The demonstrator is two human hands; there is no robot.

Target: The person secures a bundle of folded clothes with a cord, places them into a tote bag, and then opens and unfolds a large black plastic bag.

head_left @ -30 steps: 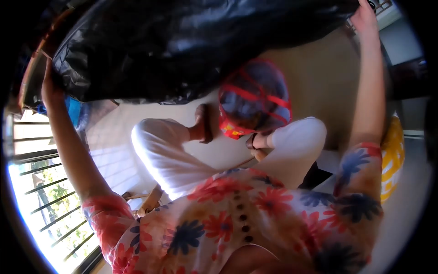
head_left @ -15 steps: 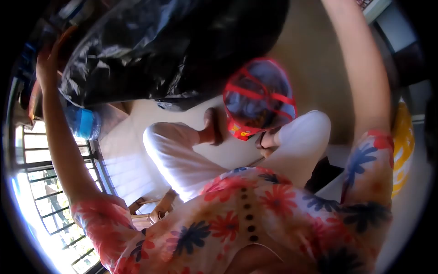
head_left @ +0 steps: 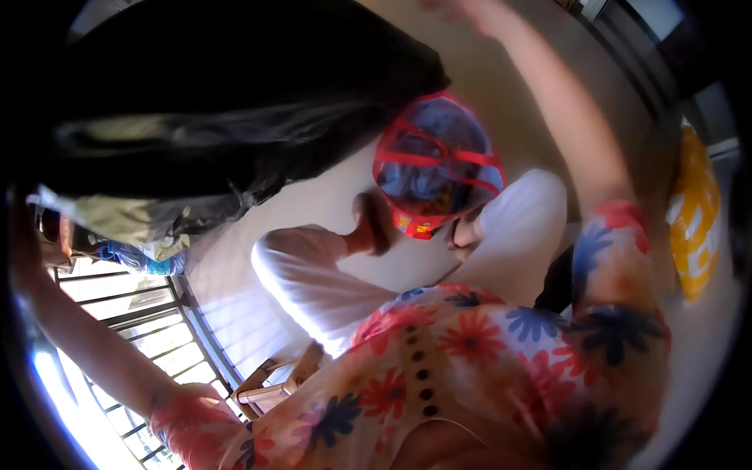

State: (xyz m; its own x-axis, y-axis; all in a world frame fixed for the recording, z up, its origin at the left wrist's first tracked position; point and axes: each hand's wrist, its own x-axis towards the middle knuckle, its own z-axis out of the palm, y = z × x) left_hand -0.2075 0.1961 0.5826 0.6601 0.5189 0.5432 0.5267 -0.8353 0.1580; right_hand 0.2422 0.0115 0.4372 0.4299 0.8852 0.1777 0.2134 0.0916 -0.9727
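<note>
Watching from my remote seat, I have the black plastic sheet [head_left: 313,82] filling the upper left, slanting above the floor [head_left: 227,262], its right-hand corner ending right by the rim of the red-trimmed bag [head_left: 415,227]. Right hand [head_left: 474,11] is up at the top edge, blurred and partly cut off, fingers loosely extended, nothing in them that I can see, and a gap between it and the plastic. Left hand [head_left: 19,235] sinks into the dark border on the far side; whether it grips the sheet, I cannot tell. And this stuff looks light, thin and limp: I'd expect it to billow, trail and fold over on itself rather than hold a shape. The sheen on those creases says slippery, so a flat palm would likely slide off. I'd favour the hem, a corner gathered between thumb and fingers, or a small bunch of folds, with the two holds well apart to keep it spread. Breakage is hardly my worry; a hard fingertip poke or a sharp tug at one point, though, could stretch or tear it.
</note>
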